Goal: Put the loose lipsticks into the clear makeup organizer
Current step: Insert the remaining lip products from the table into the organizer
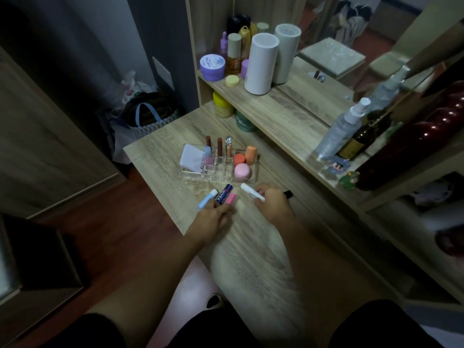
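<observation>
**Both hands on the loose sticks**

I see my left hand [213, 218] with fingers closed on three sticks: a light blue stick [207, 199], a navy Nivea stick [224, 194], a pink stick [231, 198]. My right hand [272, 202] pinches a white tube [251, 192]. Just beyond, on the wooden desk [163, 156], sits the clear organizer [219, 163], already holding several upright lipsticks.

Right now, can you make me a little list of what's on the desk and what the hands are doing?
place: wooden desk
organizer: clear makeup organizer, partly filled, several lipsticks upright in its slots
loose sticks: blue stick, navy stick, pink stick, white stick
left hand: fingers on the navy and pink sticks
right hand: gripping the white stick
done yet: no, four sticks still outside
</observation>
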{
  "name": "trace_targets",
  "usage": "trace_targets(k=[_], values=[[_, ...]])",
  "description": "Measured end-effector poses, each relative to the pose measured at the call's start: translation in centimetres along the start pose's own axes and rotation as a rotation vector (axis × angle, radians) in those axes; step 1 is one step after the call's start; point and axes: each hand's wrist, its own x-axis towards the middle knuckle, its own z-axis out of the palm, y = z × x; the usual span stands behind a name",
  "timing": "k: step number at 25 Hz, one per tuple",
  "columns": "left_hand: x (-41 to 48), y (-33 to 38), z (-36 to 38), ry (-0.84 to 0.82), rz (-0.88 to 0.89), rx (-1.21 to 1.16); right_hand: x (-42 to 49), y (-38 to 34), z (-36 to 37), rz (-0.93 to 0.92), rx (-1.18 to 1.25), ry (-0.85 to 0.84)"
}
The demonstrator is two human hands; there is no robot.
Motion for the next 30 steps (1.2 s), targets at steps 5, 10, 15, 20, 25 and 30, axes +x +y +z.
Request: trace_targets(k=[5,10,15,20,25,30], values=[[1.7,-0.3,-5.1,0.292,-0.057,-0.078,0.8,-1.7,-2.1,-0.098,0.211,0.164],[4.4,-0.3,-8.6,0.484,0.113,0.035,3.2,-4.0,-2.5,-0.166,0.168,0.212],[6.5,-0.6,-9.5,0.405,0.221,0.204,5.0,-5.3,-1.6,-0.224,0.136,0.175],[8.0,-1.4,-9.0,0.274,0.295,0.346,6.4,-5.6,-0.4,-0.254,0.038,0.141],[9.0,-2.0,-8.9,0.215,0.272,0.401,7.2,-5.3,0.1,-0.286,-0.023,0.074],[10.2,-2.4,-9.5,0.251,0.166,0.418,7.4,-6.0,0.9,-0.122,0.196,0.087]])
